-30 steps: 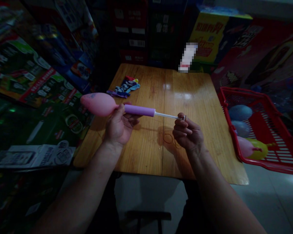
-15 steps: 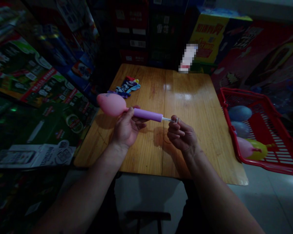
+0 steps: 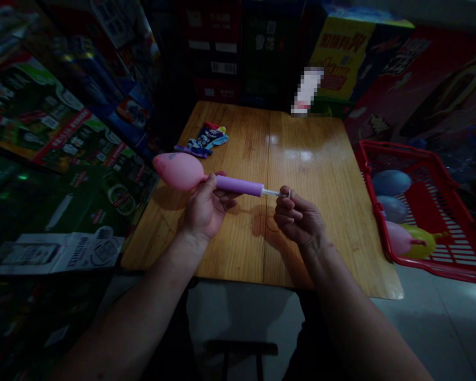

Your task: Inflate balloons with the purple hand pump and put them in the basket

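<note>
A purple balloon pump [image 3: 240, 186] lies level between my hands above the wooden table [image 3: 238, 248]. My left hand [image 3: 207, 209] is closed round the pump's nozzle end, its thumb pressing the neck of a pink balloon [image 3: 180, 172] there. The balloon is partly inflated and points left. My right hand [image 3: 299, 214] grips the white handle at the other end, and a short stretch of the white rod shows between hand and barrel. Beyond the balloon, a small pile of flat, multicoloured balloons [image 3: 208, 140] rests on the table.
At the right stands a red plastic basket [image 3: 432, 272] holding blue, pink and yellow inflated balloons [image 3: 392, 182]. Stacked green drink cartons [image 3: 91, 206] line the left side. More boxes [image 3: 337, 58] stand behind the table. A dark stool [image 3: 241, 347] is below its front edge.
The pink balloon looks slightly larger. The right hand and handle have shifted a little to the right, while the left hand keeps its hold.
</note>
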`<state>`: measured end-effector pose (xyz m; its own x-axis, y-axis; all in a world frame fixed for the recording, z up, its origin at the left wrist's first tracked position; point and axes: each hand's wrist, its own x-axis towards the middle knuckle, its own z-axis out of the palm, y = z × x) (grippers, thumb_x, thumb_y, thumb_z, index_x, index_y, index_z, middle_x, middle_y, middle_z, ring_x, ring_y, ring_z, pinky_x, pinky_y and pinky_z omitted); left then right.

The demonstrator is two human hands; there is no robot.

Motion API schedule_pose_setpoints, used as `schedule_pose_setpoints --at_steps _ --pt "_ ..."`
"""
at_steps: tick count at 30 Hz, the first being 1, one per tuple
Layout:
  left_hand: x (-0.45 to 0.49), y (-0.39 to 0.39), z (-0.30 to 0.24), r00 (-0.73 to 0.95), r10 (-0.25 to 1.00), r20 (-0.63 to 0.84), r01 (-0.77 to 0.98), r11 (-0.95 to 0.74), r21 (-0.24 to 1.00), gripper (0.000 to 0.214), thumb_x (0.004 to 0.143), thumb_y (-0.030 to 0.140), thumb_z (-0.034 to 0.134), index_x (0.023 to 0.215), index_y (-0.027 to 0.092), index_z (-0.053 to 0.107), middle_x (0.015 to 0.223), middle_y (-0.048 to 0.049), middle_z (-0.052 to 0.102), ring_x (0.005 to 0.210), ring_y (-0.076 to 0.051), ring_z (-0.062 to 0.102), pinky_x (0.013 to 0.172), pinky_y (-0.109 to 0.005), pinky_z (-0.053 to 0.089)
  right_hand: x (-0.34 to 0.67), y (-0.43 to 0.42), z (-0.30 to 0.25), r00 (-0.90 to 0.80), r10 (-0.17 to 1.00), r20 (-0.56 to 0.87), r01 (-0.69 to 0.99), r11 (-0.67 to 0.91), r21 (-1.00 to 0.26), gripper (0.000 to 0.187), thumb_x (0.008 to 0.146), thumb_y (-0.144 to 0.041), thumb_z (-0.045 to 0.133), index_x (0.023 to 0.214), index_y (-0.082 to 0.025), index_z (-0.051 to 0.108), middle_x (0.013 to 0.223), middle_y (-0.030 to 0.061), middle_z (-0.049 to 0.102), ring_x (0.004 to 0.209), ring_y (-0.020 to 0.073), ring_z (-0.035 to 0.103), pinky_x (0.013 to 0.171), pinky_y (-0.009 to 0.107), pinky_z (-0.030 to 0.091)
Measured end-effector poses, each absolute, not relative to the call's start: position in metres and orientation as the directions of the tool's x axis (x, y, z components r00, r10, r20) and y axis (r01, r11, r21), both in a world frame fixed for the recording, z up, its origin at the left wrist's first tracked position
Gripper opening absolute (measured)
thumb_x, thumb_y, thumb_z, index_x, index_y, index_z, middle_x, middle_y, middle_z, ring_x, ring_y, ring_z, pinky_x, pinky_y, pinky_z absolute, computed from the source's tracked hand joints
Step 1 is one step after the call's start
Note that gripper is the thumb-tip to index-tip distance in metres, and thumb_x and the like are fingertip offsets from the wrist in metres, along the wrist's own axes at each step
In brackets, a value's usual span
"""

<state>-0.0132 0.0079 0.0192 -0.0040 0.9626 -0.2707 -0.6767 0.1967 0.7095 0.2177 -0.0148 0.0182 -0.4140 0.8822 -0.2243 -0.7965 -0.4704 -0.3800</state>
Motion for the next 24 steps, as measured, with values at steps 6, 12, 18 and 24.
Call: schedule_pose_setpoints --at_steps 6,12,18,24 --pt "-0.001 -0.005 0.020 0.129 0.959 -0.251 -0.669 0.271 0.692 0.034 0.095 0.044 0.073 0.118 0.021 0.067 0.104 -0.0083 0.079 0.092 -0.027 0.080 0.057 -0.028 0.061 0.214 -0.017 0.011 -0.403 0.892 -0.206 -0.806 -0.452 -0.382 0.005 0.099 -0.013 0.063 0.099 -0.018 0.065 0.066 -0.0094 0.057 0.040 0.0007 0.031 0.046 0.011 0.037" --pt "-0.015 0.004 0.025 0.001 0.975 -0.222 -0.670 0.166 0.724 0.029 0.097 0.043 0.070 0.113 0.018 0.070 0.091 -0.0064 0.078 0.080 -0.022 0.079 0.057 -0.024 0.059 0.216 -0.017 0.021 -0.406 0.881 -0.242 -0.789 -0.472 -0.393 0.010 0.100 -0.013 0.058 0.097 -0.018 0.065 0.067 -0.0083 0.058 0.041 0.0017 0.032 0.046 0.012 0.037" --pt "0.003 -0.004 0.023 0.072 0.966 -0.248 -0.657 0.233 0.717 0.034 0.096 0.049 0.070 0.117 0.022 0.068 0.107 -0.0093 0.080 0.087 -0.024 0.080 0.061 -0.028 0.061 0.205 -0.018 0.021 -0.380 0.890 -0.250 -0.820 -0.450 -0.355 0.011 0.101 -0.013 0.057 0.095 -0.018 0.066 0.064 -0.0086 0.057 0.039 0.0013 0.027 0.043 0.012 0.035" --pt "-0.005 0.005 0.026 -0.048 0.973 -0.224 -0.649 0.140 0.747 0.036 0.094 0.051 0.073 0.113 0.020 0.071 0.092 -0.0066 0.079 0.080 -0.022 0.079 0.058 -0.024 0.058 0.220 -0.018 0.027 -0.370 0.904 -0.216 -0.828 -0.426 -0.365 0.015 0.101 -0.011 0.053 0.097 -0.016 0.066 0.066 -0.0078 0.058 0.040 0.0009 0.028 0.044 0.011 0.035"
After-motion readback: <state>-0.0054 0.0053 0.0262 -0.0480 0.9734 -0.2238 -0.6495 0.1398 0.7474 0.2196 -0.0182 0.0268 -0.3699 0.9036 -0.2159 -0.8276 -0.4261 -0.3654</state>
